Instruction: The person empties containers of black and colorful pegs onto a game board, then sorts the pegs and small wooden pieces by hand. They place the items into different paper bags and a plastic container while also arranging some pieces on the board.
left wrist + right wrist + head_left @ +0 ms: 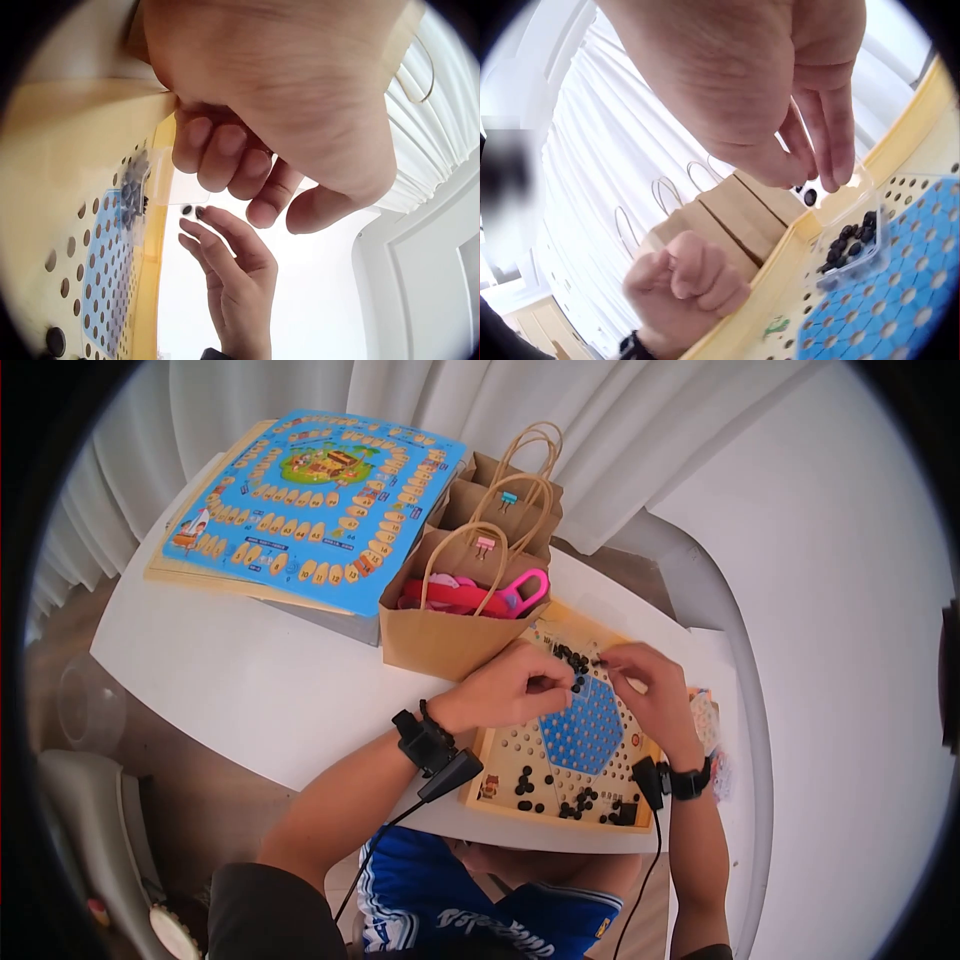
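My right hand [655, 690] is over the far right part of a wooden game board [515, 743] with rows of holes and a blue hexagon. Its fingertips pinch a small black game piece [199, 213]. Another black piece [810, 197] shows just off those fingertips. Below them sits a clear plastic box [883, 259] with several black pieces [847, 244] inside. My left hand [510, 688] hovers over the board's left side, close to the box. Its fingers [221, 154] are curled toward the palm, whose inside is hidden; nothing shows between thumb and forefinger.
Loose black pieces [577, 802] lie along the board's near edge. Brown paper bags [450, 640], one holding pink and red items, stand beyond it. Left of these, a blue printed game board [335, 525] tops a stack on the white table [250, 680].
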Motion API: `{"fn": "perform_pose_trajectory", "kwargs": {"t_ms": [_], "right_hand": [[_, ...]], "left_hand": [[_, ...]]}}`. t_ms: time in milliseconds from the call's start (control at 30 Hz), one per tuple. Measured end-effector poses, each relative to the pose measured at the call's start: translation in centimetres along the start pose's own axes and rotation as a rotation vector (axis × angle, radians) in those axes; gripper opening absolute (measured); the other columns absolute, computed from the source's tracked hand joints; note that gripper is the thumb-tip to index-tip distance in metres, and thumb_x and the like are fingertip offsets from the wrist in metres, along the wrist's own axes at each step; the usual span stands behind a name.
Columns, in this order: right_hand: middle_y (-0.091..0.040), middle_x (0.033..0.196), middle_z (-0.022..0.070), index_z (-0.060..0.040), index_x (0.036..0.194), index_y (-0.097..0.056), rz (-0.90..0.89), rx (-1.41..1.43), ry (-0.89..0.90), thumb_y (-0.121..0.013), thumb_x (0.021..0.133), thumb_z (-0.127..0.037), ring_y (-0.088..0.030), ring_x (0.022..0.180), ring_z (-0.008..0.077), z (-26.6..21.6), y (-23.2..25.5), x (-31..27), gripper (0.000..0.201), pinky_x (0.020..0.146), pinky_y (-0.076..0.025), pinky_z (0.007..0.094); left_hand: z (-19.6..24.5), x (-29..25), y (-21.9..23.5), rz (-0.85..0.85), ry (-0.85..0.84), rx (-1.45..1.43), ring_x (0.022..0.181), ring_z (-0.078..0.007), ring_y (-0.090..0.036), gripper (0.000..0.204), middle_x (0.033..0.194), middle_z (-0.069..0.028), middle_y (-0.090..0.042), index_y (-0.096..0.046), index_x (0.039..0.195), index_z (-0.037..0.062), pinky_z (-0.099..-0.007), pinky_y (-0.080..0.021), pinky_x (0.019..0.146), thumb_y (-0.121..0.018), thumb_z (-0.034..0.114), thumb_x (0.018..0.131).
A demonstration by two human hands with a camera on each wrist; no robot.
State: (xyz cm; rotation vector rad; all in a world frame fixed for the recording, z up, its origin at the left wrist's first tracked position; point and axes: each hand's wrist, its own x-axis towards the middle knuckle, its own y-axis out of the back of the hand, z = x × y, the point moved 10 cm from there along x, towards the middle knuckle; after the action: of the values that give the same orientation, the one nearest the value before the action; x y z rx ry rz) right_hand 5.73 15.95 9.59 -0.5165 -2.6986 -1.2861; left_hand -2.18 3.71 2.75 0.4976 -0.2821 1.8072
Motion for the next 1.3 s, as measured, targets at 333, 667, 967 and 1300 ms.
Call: {"fn": "perform_pose_trajectory", "kwargs": {"t_ms": [333,667,967,1300], "right_hand": [[-0.065,0.107,0.0122,-0.0057,0.109,-0.07,-0.554,-0.079,0.054,-0.074,0.088,-0.006,-0.068,0.093,0.034,-5.5,-9.4,-6.4,0.021,0.082,-0.056,0.041],[-0.064,0.102,0.011,-0.0074,0.105,-0.069,-0.702,-0.178,0.131,-0.071,0.091,-0.01,-0.067,0.093,0.034,-4.8,-11.7,-8.2,0.014,0.081,-0.056,0.0413],[-0.067,0.1,0.0128,-0.0039,0.1,-0.071,-0.574,-0.192,0.045,-0.067,0.092,-0.006,-0.069,0.087,0.0356,-3.4,-9.6,-7.7,0.009,0.078,-0.057,0.043],[-0.068,0.096,0.0114,-0.0049,0.103,-0.072,-0.574,-0.097,0.076,-0.075,0.089,-0.006,-0.068,0.084,0.0324,-4.7,-10.3,-7.8,0.014,0.076,-0.056,0.0397]], "left_hand": [[0.8,0.1,0.6,0.044,-0.078,-0.05,0.06,-0.0084,-0.035,0.021,0.063,0.0,-0.041,-0.054,0.075,-0.0008,-0.0293,-0.028,0.054,-0.065,0.01,0.09],[0.6,0.0,0.5,0.04,-0.067,-0.051,0.058,-0.0081,-0.034,0.021,0.062,0.0007,-0.042,-0.054,0.074,0.0001,-0.0292,-0.027,0.053,-0.065,0.01,0.089],[0.3,0.0,0.6,0.074,-0.055,-0.059,0.059,-0.0075,-0.036,0.022,0.061,0.0012,-0.044,-0.057,0.075,0.0003,-0.029,-0.029,0.054,-0.067,0.013,0.09],[0.4,0.1,0.6,0.07,-0.019,-0.033,0.057,-0.0125,-0.04,0.023,0.059,-0.0055,-0.045,-0.056,0.073,-0.003,-0.0318,-0.035,0.055,-0.068,0.013,0.084]]}}
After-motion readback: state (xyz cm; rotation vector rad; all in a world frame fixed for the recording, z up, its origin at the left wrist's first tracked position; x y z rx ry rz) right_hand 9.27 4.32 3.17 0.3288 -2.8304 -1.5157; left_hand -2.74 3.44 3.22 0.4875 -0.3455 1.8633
